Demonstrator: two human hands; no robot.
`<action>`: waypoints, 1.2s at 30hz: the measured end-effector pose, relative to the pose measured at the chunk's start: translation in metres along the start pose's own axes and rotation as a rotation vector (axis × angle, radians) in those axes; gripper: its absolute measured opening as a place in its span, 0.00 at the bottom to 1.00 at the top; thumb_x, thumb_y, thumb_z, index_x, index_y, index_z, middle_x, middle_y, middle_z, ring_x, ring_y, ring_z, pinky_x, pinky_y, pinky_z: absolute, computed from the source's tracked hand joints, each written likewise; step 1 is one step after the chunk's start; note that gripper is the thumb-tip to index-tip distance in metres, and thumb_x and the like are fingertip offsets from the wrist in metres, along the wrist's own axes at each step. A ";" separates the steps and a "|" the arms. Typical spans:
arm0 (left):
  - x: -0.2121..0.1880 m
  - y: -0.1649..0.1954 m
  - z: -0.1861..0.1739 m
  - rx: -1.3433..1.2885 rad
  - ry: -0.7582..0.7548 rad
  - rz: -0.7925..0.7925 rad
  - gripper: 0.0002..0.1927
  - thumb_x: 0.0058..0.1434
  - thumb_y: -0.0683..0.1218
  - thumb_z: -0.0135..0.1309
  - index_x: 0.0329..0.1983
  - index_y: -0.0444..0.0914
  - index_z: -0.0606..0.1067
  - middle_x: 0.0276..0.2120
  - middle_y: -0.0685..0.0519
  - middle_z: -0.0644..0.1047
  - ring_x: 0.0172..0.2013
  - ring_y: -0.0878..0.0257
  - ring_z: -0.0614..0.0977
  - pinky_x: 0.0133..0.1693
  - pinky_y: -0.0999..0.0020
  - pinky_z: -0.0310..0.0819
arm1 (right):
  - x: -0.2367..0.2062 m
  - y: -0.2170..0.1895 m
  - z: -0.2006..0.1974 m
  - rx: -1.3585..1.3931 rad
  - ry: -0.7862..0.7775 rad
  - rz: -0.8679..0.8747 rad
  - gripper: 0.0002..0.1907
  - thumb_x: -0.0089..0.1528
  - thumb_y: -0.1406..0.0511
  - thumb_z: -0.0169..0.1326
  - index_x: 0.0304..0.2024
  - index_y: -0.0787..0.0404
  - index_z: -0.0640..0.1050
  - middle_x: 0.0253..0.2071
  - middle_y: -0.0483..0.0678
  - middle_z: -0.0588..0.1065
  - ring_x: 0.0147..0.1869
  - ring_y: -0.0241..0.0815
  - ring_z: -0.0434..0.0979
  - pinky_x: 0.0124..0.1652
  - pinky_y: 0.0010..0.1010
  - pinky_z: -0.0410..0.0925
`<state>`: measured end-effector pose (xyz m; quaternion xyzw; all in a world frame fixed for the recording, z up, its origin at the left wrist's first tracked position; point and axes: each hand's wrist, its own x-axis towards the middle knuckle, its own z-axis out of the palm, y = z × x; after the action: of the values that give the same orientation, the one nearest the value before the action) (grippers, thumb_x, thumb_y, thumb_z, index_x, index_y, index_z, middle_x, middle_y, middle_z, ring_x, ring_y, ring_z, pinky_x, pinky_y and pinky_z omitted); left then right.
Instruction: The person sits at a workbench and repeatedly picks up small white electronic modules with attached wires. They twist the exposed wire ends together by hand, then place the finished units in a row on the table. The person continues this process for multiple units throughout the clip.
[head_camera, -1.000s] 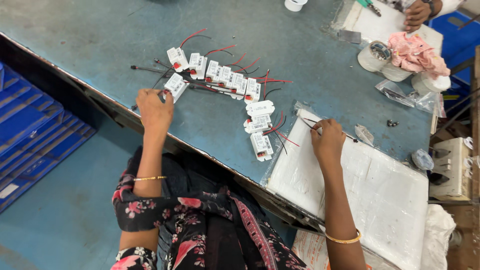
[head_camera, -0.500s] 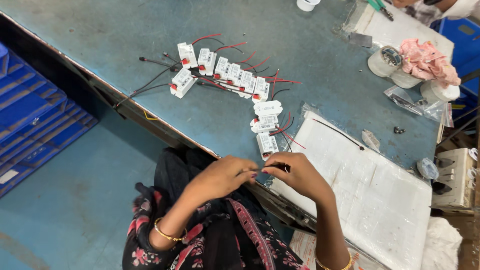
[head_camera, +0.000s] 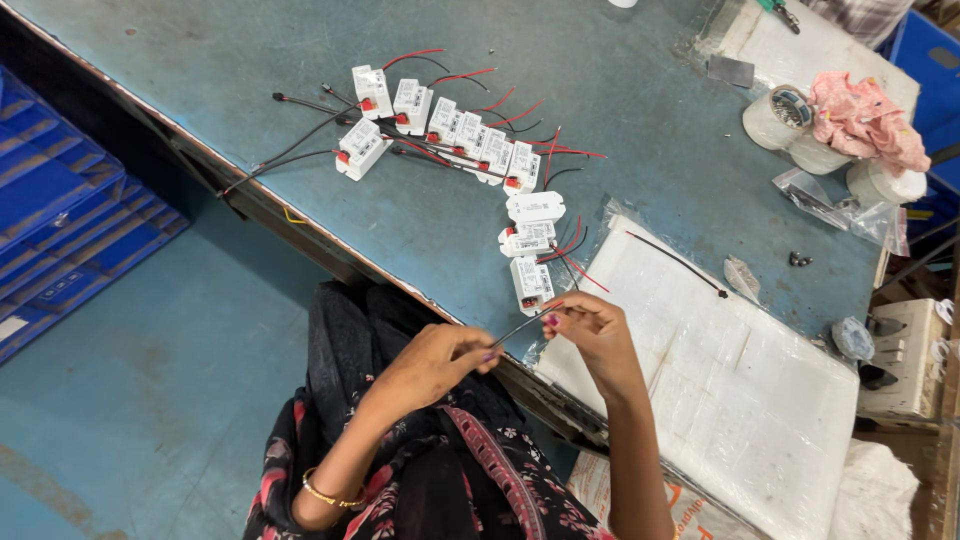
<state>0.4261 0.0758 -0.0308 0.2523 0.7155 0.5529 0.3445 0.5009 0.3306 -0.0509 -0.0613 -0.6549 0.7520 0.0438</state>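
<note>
My left hand (head_camera: 437, 360) and my right hand (head_camera: 592, 330) meet over the near edge of the blue-grey table (head_camera: 250, 90). Between their fingertips they pinch a thin black wire (head_camera: 522, 325), stretched from one hand to the other. Just beyond my right hand lies a curved row of several small white driver boxes (head_camera: 470, 150) with red and black leads. The nearest box (head_camera: 530, 282) is a little above my right fingers. A single loose black wire (head_camera: 678, 262) lies on the white plastic-wrapped pack (head_camera: 740, 370) to the right.
Rolls of tape (head_camera: 775, 118) and a pink cloth (head_camera: 865, 115) sit at the far right, with clear plastic bags (head_camera: 825, 198) beside them. Blue crates (head_camera: 60, 210) stand on the floor at left. A white box (head_camera: 905, 360) sits at the right edge.
A second ago my hands were apart on the table, left at the boxes and right on the white pack. They have since drawn back together at the table edge, holding a black wire.
</note>
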 end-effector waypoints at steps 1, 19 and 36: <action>0.001 0.003 0.004 -0.004 0.017 -0.030 0.12 0.68 0.45 0.53 0.46 0.33 0.81 0.31 0.46 0.83 0.30 0.62 0.81 0.37 0.65 0.75 | 0.000 0.002 0.003 0.004 -0.018 -0.006 0.07 0.63 0.75 0.58 0.44 0.70 0.82 0.41 0.51 0.80 0.42 0.38 0.78 0.46 0.30 0.73; 0.025 -0.009 0.029 -0.345 0.358 0.116 0.08 0.63 0.40 0.58 0.39 0.29 0.81 0.30 0.51 0.84 0.32 0.71 0.82 0.37 0.75 0.76 | -0.005 -0.021 0.045 -0.042 -0.013 0.079 0.09 0.63 0.70 0.55 0.45 0.69 0.79 0.41 0.48 0.77 0.41 0.34 0.77 0.43 0.26 0.72; 0.021 -0.013 0.024 -0.760 0.239 0.124 0.11 0.65 0.40 0.57 0.44 0.25 0.79 0.35 0.47 0.83 0.34 0.65 0.83 0.42 0.72 0.78 | -0.004 -0.009 0.079 0.296 0.096 -0.048 0.06 0.69 0.69 0.53 0.42 0.68 0.76 0.36 0.48 0.75 0.38 0.36 0.75 0.40 0.28 0.70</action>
<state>0.4321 0.1029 -0.0515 0.0834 0.4784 0.8234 0.2935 0.4926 0.2536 -0.0309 -0.0746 -0.5354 0.8351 0.1015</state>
